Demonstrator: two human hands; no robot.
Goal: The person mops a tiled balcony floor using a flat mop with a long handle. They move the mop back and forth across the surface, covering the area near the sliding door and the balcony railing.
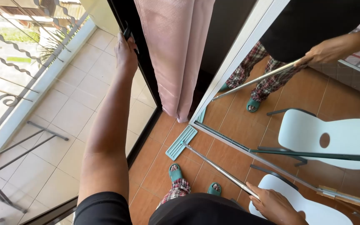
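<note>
Your left hand (126,52) grips the black door handle (126,32); your right hand (273,204) clasps the mop pole (217,168) (head (181,142) on the tile floor (155,175)).

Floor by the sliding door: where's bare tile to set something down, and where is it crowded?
Free: orange tile between the mop head and the dark door track, and the pale balcony tiles beyond the glass. Crowded: around the feet and white chair, where the right hand grips the mop pole. Left hand is on the door frame.

Left hand (126,52) raised, fingers curled (arm outstretched); right hand (273,204) low, gripping.
</note>
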